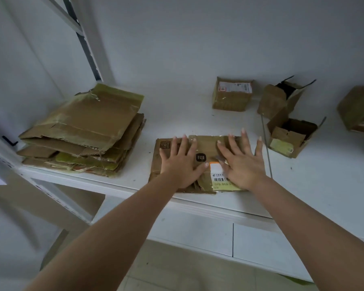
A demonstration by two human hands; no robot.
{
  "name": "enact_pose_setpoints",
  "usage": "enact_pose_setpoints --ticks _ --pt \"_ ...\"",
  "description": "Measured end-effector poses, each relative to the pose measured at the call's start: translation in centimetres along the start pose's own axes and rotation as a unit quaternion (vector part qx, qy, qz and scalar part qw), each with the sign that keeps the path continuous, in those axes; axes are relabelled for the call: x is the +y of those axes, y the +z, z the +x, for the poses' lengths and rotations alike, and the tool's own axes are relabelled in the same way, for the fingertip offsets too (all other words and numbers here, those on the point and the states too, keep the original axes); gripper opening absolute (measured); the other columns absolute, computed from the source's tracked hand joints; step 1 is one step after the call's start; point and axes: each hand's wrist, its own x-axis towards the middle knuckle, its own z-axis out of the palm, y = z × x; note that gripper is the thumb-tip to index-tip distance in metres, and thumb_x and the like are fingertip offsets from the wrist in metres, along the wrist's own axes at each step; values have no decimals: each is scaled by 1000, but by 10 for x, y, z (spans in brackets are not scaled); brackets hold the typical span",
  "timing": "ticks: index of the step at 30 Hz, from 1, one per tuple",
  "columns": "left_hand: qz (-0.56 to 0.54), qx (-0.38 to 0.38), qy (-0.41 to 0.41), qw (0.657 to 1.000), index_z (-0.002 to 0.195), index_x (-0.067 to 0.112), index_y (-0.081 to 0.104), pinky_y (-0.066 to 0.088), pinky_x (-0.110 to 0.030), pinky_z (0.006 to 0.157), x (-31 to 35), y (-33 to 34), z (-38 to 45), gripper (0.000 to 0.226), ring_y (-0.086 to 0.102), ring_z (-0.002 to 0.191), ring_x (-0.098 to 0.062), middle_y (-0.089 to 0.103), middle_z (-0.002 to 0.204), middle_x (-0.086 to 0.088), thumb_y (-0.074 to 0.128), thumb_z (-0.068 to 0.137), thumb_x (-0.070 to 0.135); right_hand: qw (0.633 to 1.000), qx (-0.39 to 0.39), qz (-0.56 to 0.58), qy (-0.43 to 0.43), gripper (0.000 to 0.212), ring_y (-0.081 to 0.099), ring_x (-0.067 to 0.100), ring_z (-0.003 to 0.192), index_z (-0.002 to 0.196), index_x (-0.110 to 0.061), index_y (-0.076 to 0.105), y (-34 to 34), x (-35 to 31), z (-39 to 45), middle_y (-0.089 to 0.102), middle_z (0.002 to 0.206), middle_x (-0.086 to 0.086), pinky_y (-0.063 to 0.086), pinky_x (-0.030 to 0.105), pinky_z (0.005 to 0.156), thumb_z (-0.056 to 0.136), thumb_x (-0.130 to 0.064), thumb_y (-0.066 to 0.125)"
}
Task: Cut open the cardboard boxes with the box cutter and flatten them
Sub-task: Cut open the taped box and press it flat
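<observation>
- Head view: a flattened cardboard box (pixel 200 164) lay at the front edge of the white surface (pixel 198 114), directly under both hands.
- The left hand (pixel 182 162) rested palm-down on the left half of that box, fingers straight and spread, thumb reaching toward a small black logo sticker (pixel 201 158) near the middle of the cardboard.
- The right hand (pixel 243 162) pressed flat on the right half, fingers fanned wide; neither grip curled round or pinched anything.
- A white and yellow shipping label (pixel 221 178) with a barcode showed between the two hands, partly covered by the right palm.
- To the left, well apart from the hands, sat a stack of flattened boxes (pixel 84 131), several layers deep, with glossy tape on the top sheet.
- Toward the back of the surface stood a closed small box (pixel 231 94) with a white label on top.
- To its right stood an opened box (pixel 282 99) with flaps up, and just in front of it another opened box (pixel 292 136) with its flaps spread.
- A further closed box (pixel 359 110) sat at the far right, cut off by the edge of the picture.
- A thin grey rod (pixel 266 143) lay on the surface just beside the right hand's little finger.
- No box cutter could be made out.
</observation>
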Motion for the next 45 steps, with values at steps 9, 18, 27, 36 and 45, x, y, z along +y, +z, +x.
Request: enact_pose_setpoints --ticks 9,18,27,36,45 --pt "38 16 10 999 151 31 -11 2 -68 110 -1 23 6 81 -14 146 -30 -9 161 -1 -2 84 74 994 -43 100 -16 61 -16 22 146 150 -37 -5 25 1 5 -9 160 -5 -1 50 118 98 -45 26" --pt "-31 12 33 999 153 29 0 -2 -62 112 -5 7 1 77 -13 147 -23 -4 161 1 19 91 69 995 -35 90 -14 57 -10 27 146 151 -35 4 6 -4 5 -1 160 -3 -6 52 116 98 -46 25" --pt "34 11 -18 999 147 41 -17 3 -67 110 -15 18 -22 81 -16 146 -30 -14 160 1 3 80 81 990 -34 125 -58 61 -16 20 146 149 -41 0 17 -28 -2 -10 159 -7 -1 54 117 98 -37 35" --pt "63 42 -26 997 150 40 -2 11 -65 109 -13 21 -21 77 0 147 -30 3 161 0 4 82 77 992 8 117 -47 59 4 22 146 147 -38 17 18 -31 1 13 157 -6 10 55 115 93 -39 42" --pt "64 77 -11 995 149 36 18 1 -56 116 -5 -3 -34 72 13 146 -28 22 157 -5 22 87 73 988 79 128 -32 46 36 22 125 140 -27 38 3 -29 -25 45 137 -5 33 35 102 94 -27 44"
